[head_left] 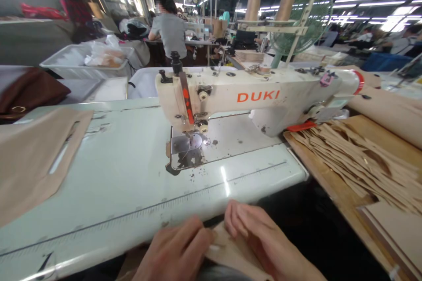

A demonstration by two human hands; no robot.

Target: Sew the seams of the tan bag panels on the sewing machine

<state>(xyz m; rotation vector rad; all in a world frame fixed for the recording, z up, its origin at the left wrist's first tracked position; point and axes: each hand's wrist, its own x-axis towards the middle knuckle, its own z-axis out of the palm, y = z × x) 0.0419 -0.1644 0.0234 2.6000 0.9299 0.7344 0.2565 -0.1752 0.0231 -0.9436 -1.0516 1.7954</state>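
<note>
A tan fabric piece (227, 250) is held between my two hands, just below the table's front edge. My left hand (178, 246) has its fingers curled and closed on the piece's left side. On its right side, my right hand (257, 232) pinches the upper edge with bent fingers. The lower part of the piece runs out of view. Beyond my hands stands a white sewing machine (224, 92) with orange lettering, and nothing lies under its needle (191, 139). Another tan panel with a slot cut in it (36, 153) lies on the table at left.
Several tan strips (356, 153) lie piled on a wooden board (325, 175) at right. Thread cones (253, 2) and a green fan (313, 13) rise behind the machine. A white crate (89, 68) and brown bag (33, 90) sit at back left. Another person (169, 30) sits farther off.
</note>
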